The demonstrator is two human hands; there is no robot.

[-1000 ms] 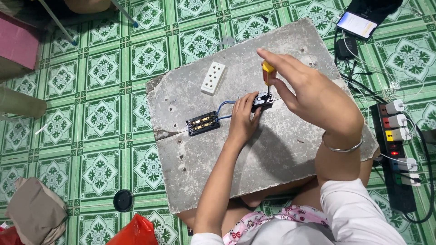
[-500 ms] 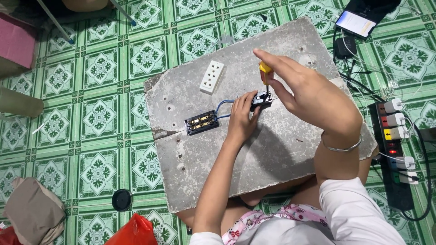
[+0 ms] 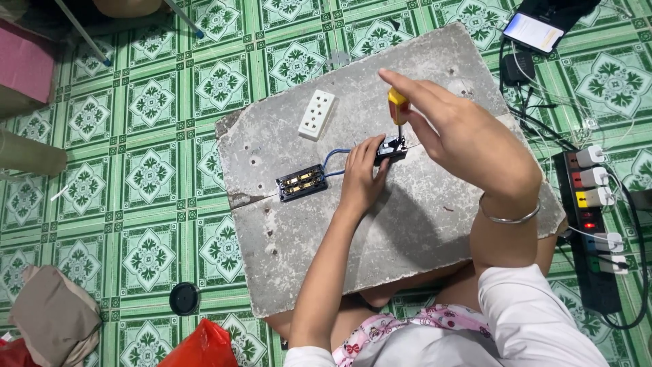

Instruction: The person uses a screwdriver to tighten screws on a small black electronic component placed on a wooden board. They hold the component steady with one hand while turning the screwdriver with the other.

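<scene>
At the left of the frame, on green patterned floor tiles [image 3: 149, 177], lay a tan cloth bundle [image 3: 54, 316], a black round lid [image 3: 184, 298] and a red plastic bag [image 3: 197, 343]. The grey concrete slab [image 3: 435, 224] filled the middle. On it, left of centre, sat an opened black socket module [image 3: 301, 182] with brass contacts, and above it a white socket faceplate [image 3: 317, 114]. Blue wires [image 3: 334, 158] ran rightward from the module to a small black switch body [image 3: 390, 148]. The left hand [image 3: 361, 178] was closed lightly around that body from below, pinning it to the slab. Directly above it stood the yellow-handled screwdriver [image 3: 398, 112], its long axis nearly upright, tip down on the body. The right hand [image 3: 462, 132] gripped the handle with fingers curled shut, coming in from the right. Far right lay a black power strip [image 3: 598, 224] with plugged chargers, and upper right a lit phone [image 3: 533, 32].
</scene>
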